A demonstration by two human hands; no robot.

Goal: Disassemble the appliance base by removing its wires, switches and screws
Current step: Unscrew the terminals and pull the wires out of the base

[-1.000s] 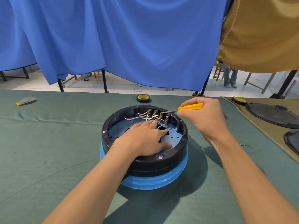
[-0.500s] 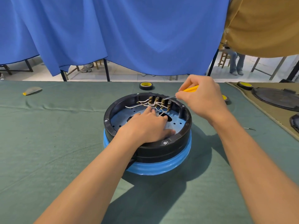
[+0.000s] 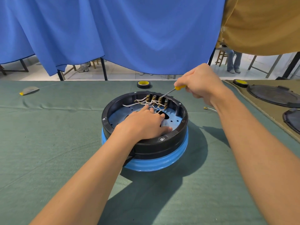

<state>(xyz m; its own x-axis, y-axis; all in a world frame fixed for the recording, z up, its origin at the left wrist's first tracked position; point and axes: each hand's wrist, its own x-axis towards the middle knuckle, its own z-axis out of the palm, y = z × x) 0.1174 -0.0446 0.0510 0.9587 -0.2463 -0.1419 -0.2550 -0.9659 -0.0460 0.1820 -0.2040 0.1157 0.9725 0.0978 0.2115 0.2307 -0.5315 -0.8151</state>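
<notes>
Centrally, on the green cloth (image 3: 48, 143), found the appliance base (image 3: 146, 148): black ring over blue skirt, open side up. Inside, along the far wall, noted a row of four switches (image 3: 156, 100) with white wires (image 3: 141, 103) looped across them and down toward the blue floor plate.

Observed the left hand (image 3: 144, 124) lying palm down inside the base, fingers straight and close together, tips touching the wires just below the switches, thumb stretched along the near inner wall.

Observed the right hand (image 3: 201, 82) up and right of the base, fingers curled round the yellow handle of a screwdriver (image 3: 178, 87) (handle mostly hidden in the fist), with the shaft slanting down-left and the tip at the third switch from the left.

Recorded one hex screw (image 3: 161, 139) seated in the near rim, with more spaced round the ring.

Logged right of the base, on the cloth: one loose wire (image 3: 210, 108) with a brass terminal. Logged just beyond the base, upper centre: tape roll (image 3: 143, 84), black with yellow core. Noted across the upper half of the frame: blue curtain (image 3: 129, 30). Noted at the right edge: dark round lids (image 3: 272, 96) on a tan mat.
</notes>
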